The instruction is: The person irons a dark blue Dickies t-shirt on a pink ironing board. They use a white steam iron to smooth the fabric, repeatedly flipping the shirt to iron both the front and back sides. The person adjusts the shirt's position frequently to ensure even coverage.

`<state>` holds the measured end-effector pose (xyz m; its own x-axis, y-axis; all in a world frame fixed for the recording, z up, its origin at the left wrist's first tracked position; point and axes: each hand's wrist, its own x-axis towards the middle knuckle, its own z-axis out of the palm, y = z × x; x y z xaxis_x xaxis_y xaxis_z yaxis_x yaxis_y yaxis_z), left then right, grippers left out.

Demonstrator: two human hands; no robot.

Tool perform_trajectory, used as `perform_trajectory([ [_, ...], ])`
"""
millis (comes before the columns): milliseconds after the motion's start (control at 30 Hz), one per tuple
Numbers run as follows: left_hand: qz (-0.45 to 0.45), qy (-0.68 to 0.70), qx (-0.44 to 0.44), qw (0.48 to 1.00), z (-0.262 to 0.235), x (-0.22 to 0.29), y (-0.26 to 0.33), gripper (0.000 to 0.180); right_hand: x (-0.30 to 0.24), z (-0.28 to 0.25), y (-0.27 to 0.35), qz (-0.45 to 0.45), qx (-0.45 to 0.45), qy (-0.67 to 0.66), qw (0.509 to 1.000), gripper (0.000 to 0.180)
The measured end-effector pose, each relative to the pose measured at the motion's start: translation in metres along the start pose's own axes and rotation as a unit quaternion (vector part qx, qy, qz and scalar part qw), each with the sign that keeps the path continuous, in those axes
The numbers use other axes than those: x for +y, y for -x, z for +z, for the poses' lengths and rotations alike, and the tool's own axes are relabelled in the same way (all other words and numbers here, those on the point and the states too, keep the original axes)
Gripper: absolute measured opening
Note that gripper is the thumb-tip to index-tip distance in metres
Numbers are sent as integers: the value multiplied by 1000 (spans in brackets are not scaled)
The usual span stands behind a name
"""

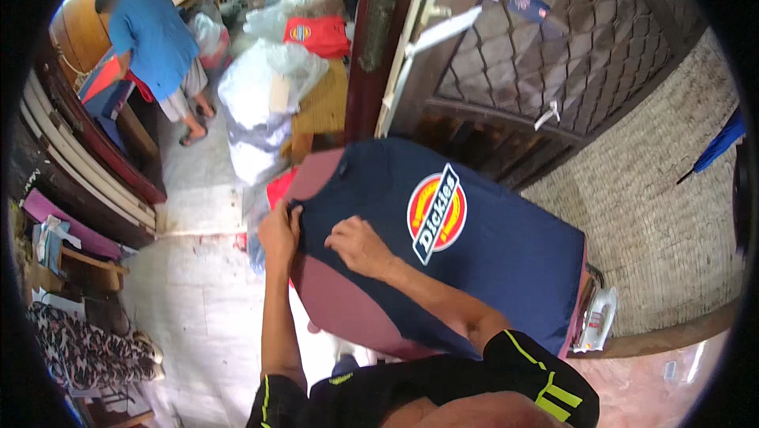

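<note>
Maroon board [340, 301] carries navy shirt [490, 246], spread flat, round logo up.

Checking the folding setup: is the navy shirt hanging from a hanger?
No: the navy shirt lies spread flat over a maroon surface, with the left hand and right hand pressing on it.

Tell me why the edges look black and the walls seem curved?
Head view: the fisheye lens bends straight lines near the rim and leaves black corners; daylight glares at top left, while the hands, left hand and right hand, on the navy shirt stay sharp.
</note>
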<state>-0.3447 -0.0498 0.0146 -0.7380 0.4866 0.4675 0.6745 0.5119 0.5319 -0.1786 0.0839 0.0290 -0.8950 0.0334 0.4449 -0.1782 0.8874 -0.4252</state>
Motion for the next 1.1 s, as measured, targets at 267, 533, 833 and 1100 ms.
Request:
perform_trajectory([
  [267, 48, 18, 26, 998, 14, -11, 8, 14, -4, 7, -37, -45, -116, 95, 988, 42],
  [533, 19, 97, 87, 991, 9, -7, 19, 21, -6, 19, -44, -32, -146, 94, 984, 48],
  [833, 71, 43, 56, 995, 10, -13, 13, 16, -13, -15, 12, 19, -223, 54, 973, 51],
  [1100, 53, 13, -43, 998, 0, -13, 10, 14, -73, -58, 128, 174, -145, 151, 962, 53],
])
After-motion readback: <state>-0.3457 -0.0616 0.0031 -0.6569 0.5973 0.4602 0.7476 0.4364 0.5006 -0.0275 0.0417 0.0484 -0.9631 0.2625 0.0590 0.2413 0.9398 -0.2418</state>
